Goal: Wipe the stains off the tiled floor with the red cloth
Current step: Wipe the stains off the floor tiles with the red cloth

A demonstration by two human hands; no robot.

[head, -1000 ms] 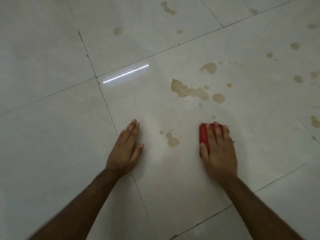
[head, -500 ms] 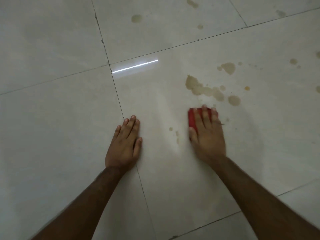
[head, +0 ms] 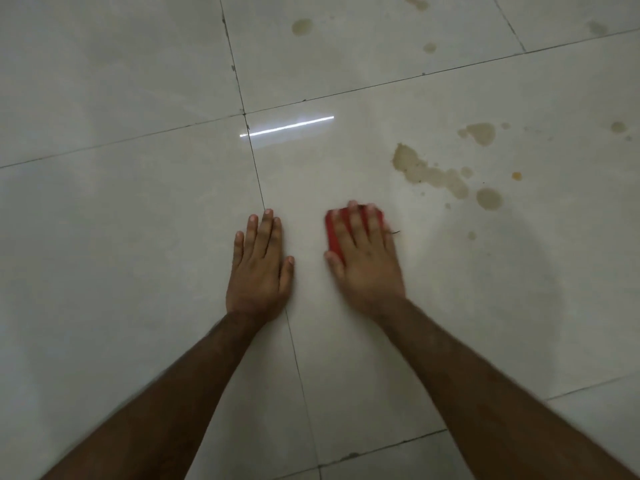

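Head view: the right hand (head: 367, 261) is pressing flat, fingers straight, on the folded red cloth (head: 335, 233) lying on the pale glossy tiled floor (head: 138, 237). Brown irregular stains (head: 429, 173) are lying at its 1 o'clock. The left hand (head: 259, 268) is resting released, palm down, at the cloth's 9 o'clock.

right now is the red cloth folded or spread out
Folded, it seems: the cloth shows as a small compact pad, mostly hidden under the flat right hand. Layers cannot be made out.
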